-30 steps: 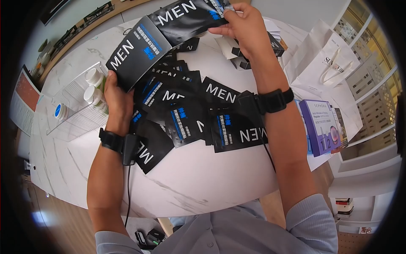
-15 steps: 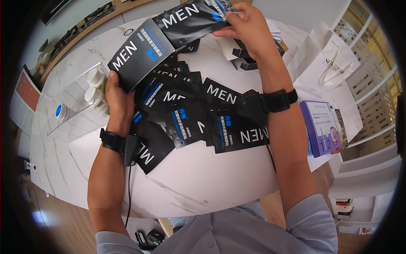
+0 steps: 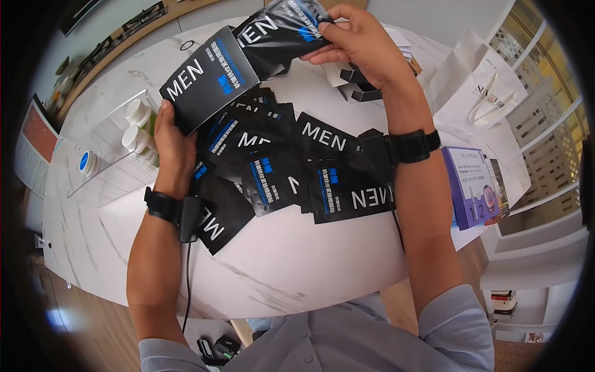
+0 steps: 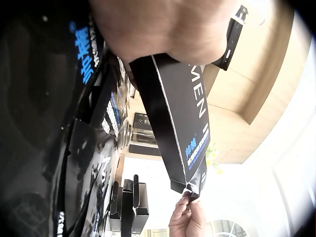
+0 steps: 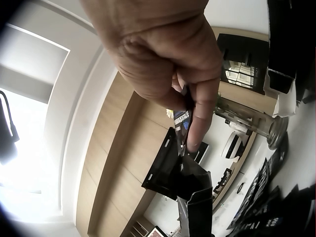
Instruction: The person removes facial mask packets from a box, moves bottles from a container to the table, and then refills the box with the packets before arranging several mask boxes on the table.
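My left hand [image 3: 175, 137] grips the lower end of a black carton [image 3: 207, 84] marked MEN, tilted up over the table. In my right hand [image 3: 362, 49], thumb and fingers pinch the outer end of a glossy black sachet [image 3: 282, 31]. The sachet's other end is inside the carton's open end, hiding part of its lettering. In the right wrist view, the pinched sachet [image 5: 183, 123] leads down to the carton's opening [image 5: 197, 197]. Below the hands lies a spread of similar black sachets [image 3: 269, 180], overlapping one another on the marble-patterned table [image 3: 279, 266].
Left of the carton stands a clear ridged organizer [image 3: 118, 170] with white-capped jars [image 3: 137, 137]. Opened black boxes [image 3: 359, 87] lie behind the right forearm. At the right are a white paper bag [image 3: 474, 93] and a purple box [image 3: 471, 186].
The right hand has moved left, toward the carton, with the sachet. More of the sachet is now inside the carton, and its outer part bends. The left hand stays nearly still.
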Available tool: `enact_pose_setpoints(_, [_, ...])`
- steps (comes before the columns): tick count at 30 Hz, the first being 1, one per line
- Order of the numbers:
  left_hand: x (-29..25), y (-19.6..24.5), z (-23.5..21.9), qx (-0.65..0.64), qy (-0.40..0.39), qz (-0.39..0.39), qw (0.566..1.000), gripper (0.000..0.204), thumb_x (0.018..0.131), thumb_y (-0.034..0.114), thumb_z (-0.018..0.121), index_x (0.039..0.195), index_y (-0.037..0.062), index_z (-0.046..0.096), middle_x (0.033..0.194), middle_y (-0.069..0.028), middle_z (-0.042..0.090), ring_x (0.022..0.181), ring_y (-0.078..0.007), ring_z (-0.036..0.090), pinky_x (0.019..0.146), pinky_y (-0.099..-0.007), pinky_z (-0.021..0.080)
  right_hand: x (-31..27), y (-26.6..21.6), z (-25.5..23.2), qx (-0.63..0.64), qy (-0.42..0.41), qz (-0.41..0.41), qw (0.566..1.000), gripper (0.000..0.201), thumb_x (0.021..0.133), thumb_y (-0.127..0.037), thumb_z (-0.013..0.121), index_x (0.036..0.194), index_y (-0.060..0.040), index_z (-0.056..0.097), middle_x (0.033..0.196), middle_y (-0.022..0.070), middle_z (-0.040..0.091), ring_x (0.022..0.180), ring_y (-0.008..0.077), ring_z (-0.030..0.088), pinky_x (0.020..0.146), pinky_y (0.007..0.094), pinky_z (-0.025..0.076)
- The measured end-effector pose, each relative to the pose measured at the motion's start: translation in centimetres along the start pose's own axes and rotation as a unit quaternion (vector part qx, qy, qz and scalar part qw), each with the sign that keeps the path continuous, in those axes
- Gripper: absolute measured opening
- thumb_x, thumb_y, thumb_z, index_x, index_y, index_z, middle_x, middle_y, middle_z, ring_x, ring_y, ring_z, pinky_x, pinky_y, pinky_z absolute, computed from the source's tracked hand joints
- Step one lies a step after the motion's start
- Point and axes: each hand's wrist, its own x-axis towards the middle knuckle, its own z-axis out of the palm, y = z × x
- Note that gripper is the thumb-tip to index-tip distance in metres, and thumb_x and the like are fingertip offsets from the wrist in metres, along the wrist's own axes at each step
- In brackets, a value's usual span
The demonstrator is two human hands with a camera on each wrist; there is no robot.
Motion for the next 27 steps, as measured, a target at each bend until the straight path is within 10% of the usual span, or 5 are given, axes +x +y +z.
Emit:
enact_pose_setpoints(6, [0.5,-0.2,-0.5,-0.001,0.005,-0.002,1.000,0.040,0.111,0.035,0.045,0.136,0.0064,0.056,0.131,-0.0067,0.062,0.121,-0.0212,0.059,0.105,-0.0461,0.048,0.8,1.4,-0.4,-0.214,0.059,-0.117,0.968,0.017,0.095,-0.009,0.066,0.105,0.0047,0.064,0.089,0.0140,0.072,0.078,0.0206,0.076,0.063,0.0260,0.061])
enact_pose_setpoints(9, [0.5,-0.3,-0.5,0.011,0.006,0.003,1.000,0.039,0.111,0.035,0.045,0.135,0.0061,0.056,0.129,-0.0067,0.063,0.119,-0.0206,0.060,0.105,-0.0455,0.048,1.1,0.7,-1.4,-0.193,0.057,-0.011,0.980,0.026,0.100,-0.008,0.061,0.120,0.0076,0.055,0.104,0.0162,0.068,0.088,0.0211,0.072,0.075,0.0310,0.062])
enact_pose_setpoints(12, [-0.5,0.2,0.6,0.017,0.040,0.000,0.999,0.039,0.111,0.035,0.045,0.134,0.0054,0.056,0.128,-0.0072,0.064,0.118,-0.0204,0.061,0.104,-0.0445,0.049,0.7,1.5,-0.4,-0.112,0.067,-0.090,0.987,0.019,0.093,-0.010,0.069,0.104,0.0048,0.063,0.089,0.0145,0.072,0.078,0.0203,0.076,0.064,0.0249,0.061])
enact_pose_setpoints(19, [0.1,-0.1,-0.1,0.023,-0.011,-0.002,1.000,0.039,0.110,0.037,0.047,0.134,0.0071,0.057,0.131,-0.0073,0.064,0.123,-0.0220,0.060,0.108,-0.0480,0.045,-0.1,1.5,2.3,-0.283,-0.101,-0.049,0.953,0.016,0.090,-0.011,0.074,0.096,0.0024,0.067,0.077,0.0100,0.074,0.070,0.0131,0.074,0.060,0.0255,0.058])
enact_pose_setpoints(27, [0.2,-0.2,0.0,0.020,0.001,-0.005,1.000,0.041,0.110,0.038,0.046,0.135,0.0067,0.057,0.133,-0.0078,0.064,0.124,-0.0225,0.060,0.109,-0.0480,0.045,-0.5,1.6,4.4,-0.274,0.023,-0.180,0.944,0.022,0.090,-0.008,0.072,0.109,0.0031,0.069,0.077,0.0106,0.074,0.064,0.0143,0.071,0.059,0.0272,0.057])
